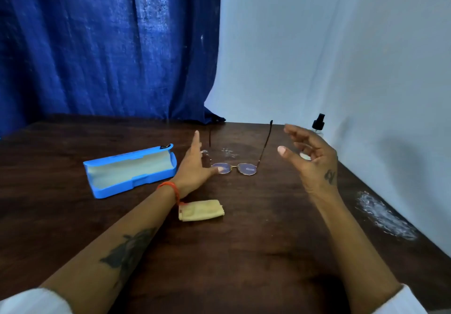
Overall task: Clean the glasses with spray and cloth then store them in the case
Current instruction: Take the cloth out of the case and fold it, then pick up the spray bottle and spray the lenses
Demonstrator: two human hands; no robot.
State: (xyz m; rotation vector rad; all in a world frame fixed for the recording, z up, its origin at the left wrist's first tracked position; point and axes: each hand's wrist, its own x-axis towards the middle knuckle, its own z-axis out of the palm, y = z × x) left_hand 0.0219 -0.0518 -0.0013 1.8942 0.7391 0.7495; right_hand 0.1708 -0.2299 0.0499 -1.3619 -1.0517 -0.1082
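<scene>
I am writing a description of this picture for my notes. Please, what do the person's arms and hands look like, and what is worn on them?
Both arms are bare up to white sleeves at the picture's lower edge. The left hand has an orange thread bracelet at the wrist and a large dark tattoo on the forearm. The right hand bears a small dark tattoo near the wrist.

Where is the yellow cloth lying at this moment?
The yellow cloth lies folded on the table, centre of the head view, beside the left wrist, nearer the person than the glasses and right of the open blue case.
</scene>
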